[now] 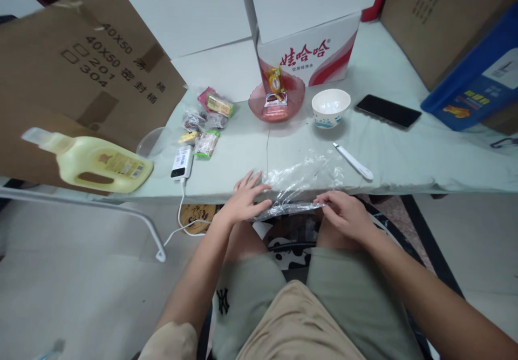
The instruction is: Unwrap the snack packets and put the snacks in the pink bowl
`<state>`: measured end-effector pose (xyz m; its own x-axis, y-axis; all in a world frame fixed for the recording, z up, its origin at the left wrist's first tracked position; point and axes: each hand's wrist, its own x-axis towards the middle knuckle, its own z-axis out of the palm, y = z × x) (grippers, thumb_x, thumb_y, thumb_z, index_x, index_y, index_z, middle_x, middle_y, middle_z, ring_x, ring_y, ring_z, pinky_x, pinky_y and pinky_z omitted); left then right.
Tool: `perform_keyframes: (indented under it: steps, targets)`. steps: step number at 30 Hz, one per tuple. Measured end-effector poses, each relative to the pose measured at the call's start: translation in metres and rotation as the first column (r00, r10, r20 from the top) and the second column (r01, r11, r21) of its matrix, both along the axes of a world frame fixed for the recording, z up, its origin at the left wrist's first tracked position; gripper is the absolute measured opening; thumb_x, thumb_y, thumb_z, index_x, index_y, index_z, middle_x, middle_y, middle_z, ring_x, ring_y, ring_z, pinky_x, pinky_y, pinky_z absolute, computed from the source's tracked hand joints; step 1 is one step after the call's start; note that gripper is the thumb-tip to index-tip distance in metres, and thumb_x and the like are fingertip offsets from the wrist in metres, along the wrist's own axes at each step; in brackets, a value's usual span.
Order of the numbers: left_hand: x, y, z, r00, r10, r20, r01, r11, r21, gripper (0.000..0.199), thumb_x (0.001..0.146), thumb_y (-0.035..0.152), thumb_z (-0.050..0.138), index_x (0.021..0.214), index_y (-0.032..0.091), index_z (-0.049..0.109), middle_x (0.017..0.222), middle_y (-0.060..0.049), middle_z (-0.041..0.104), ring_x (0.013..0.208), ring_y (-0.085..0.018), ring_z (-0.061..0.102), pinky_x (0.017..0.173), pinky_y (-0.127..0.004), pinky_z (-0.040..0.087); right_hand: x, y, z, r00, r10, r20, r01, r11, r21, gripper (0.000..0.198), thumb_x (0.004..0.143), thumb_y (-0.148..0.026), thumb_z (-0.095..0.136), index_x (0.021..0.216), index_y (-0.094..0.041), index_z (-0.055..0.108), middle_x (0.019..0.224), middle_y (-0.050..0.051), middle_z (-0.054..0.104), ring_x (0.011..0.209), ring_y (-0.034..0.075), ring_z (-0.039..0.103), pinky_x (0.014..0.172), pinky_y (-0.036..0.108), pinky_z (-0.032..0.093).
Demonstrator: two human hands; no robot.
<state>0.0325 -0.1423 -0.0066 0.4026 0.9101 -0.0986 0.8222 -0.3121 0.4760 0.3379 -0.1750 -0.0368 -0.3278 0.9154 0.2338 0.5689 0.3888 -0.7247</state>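
Observation:
A clear, crinkled plastic sheet or bag (301, 179) lies over the front edge of the table, its near edge hanging toward my lap. My left hand (247, 198) rests at the sheet's left side, fingers spread and nearly flat. At the right end of the near edge, my right hand (343, 211) pinches the plastic between thumb and fingers. Just beyond my right hand lies a white, slim-handled tool (353, 161), perhaps a peeler or knife; its kind is unclear. A white power bank (182, 162) with a cable plugged in sits left of my left hand.
Behind stand a pink glass bowl (254, 103) with wrapped snacks, a white bowl (331, 109) and a black phone (388, 111). Several wrapped snacks (206, 143) and a yellow detergent bottle (101, 163) are at left. Cardboard boxes (133, 41) and a blue container (477, 85) border the table.

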Motion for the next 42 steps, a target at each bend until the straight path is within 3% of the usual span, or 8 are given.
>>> perform_keyframes:
  steps: [3, 7, 13, 16, 19, 29, 36, 42]
  targets:
    - [0.004, 0.032, -0.007, 0.99, 0.138, 0.025, -0.14, 0.985, 0.103, 0.042, 0.087, 0.043, 0.057, 0.126, 0.028, 0.06, 0.154, -0.012, 0.037, 0.145, -0.034, 0.028, 0.113, -0.057, 0.029, -0.004, -0.006, -0.002, 0.999, 0.037, 0.012, -0.037, 0.999, -0.03, 0.019, 0.086, -0.025, 0.045, 0.081, -0.024, 0.064, 0.09, 0.004, 0.074, 0.081, 0.022, 0.069, 0.072, 0.034, 0.053]
    - [0.002, 0.059, 0.005, 0.845, 0.443, 0.299, -0.521, 0.808, 0.275, 0.037, 0.084, 0.034, 0.057, 0.118, 0.019, 0.058, 0.137, -0.018, 0.05, 0.135, -0.031, 0.043, 0.104, -0.046, 0.043, -0.007, -0.011, -0.007, 0.994, -0.109, 0.004, 0.109, 0.994, -0.002, 0.019, 0.085, -0.024, 0.047, 0.086, -0.024, 0.066, 0.092, 0.005, 0.075, 0.08, 0.023, 0.07, 0.073, 0.035, 0.053]
    - [0.015, -0.021, 0.0, 0.98, -0.141, 0.139, 0.125, 0.985, 0.117, 0.07, 0.066, 0.048, 0.079, 0.127, 0.023, 0.056, 0.141, -0.012, 0.051, 0.138, -0.035, 0.038, 0.114, -0.052, 0.034, -0.004, -0.011, -0.024, 0.949, -0.307, -0.076, 0.305, 0.952, -0.04, 0.016, 0.086, -0.03, 0.049, 0.083, -0.022, 0.063, 0.077, 0.003, 0.073, 0.066, 0.02, 0.067, 0.065, 0.03, 0.051]
    - [0.019, -0.061, -0.022, 1.0, 0.011, 0.015, -0.013, 0.99, 0.137, 0.051, 0.073, 0.028, 0.074, 0.123, 0.026, 0.063, 0.153, -0.009, 0.04, 0.145, -0.037, 0.026, 0.114, -0.056, 0.032, -0.001, -0.011, -0.033, 0.924, -0.358, -0.138, 0.343, 0.932, -0.119, 0.016, 0.086, -0.033, 0.049, 0.086, -0.022, 0.062, 0.081, 0.003, 0.073, 0.07, 0.02, 0.068, 0.067, 0.03, 0.052]
    - [0.01, -0.068, -0.031, 0.982, 0.137, 0.132, -0.153, 0.981, 0.116, 0.02, 0.083, 0.016, 0.058, 0.095, 0.025, 0.072, 0.133, -0.006, 0.06, 0.126, -0.028, 0.054, 0.105, -0.045, 0.046, 0.0, -0.012, -0.04, 0.903, -0.376, -0.208, 0.354, 0.925, -0.135, 0.017, 0.086, -0.034, 0.052, 0.093, -0.023, 0.062, 0.086, 0.004, 0.074, 0.077, 0.021, 0.07, 0.073, 0.032, 0.054]
    - [-0.011, 0.009, -0.001, 0.513, 0.441, 0.736, -0.579, 0.811, -0.083, 0.018, 0.078, 0.036, 0.066, 0.084, 0.019, 0.065, 0.064, 0.0, 0.065, 0.064, -0.015, 0.064, 0.068, -0.028, 0.052, 0.003, -0.009, -0.047, 0.94, -0.271, -0.207, 0.293, 0.953, 0.083, 0.02, 0.089, -0.036, 0.055, 0.084, -0.023, 0.07, 0.094, 0.006, 0.073, 0.102, 0.025, 0.067, 0.093, 0.041, 0.051]
    - [0.012, 0.021, -0.008, 0.745, 0.143, 0.651, -0.507, 0.756, 0.414, 0.027, 0.094, 0.043, 0.048, 0.089, 0.02, 0.061, 0.109, -0.01, 0.067, 0.111, -0.022, 0.06, 0.099, -0.04, 0.047, -0.004, -0.006, -0.054, 0.942, -0.251, -0.222, 0.271, 0.961, 0.063, 0.041, 0.085, -0.039, 0.061, 0.121, -0.022, 0.052, 0.123, 0.011, 0.066, 0.124, 0.027, 0.055, 0.104, 0.048, 0.042]
    - [0.003, -0.011, -0.037, 0.815, 0.112, 0.568, -0.4, 0.819, 0.412, 0.023, 0.093, 0.038, 0.051, 0.085, 0.02, 0.063, 0.106, -0.01, 0.07, 0.118, -0.024, 0.059, 0.102, -0.044, 0.045, -0.019, -0.007, -0.042, 0.976, -0.215, 0.039, 0.203, 0.958, 0.201, 0.014, 0.088, -0.03, 0.052, 0.078, -0.024, 0.059, 0.105, 0.005, 0.073, 0.126, 0.031, 0.053, 0.106, 0.054, 0.032]
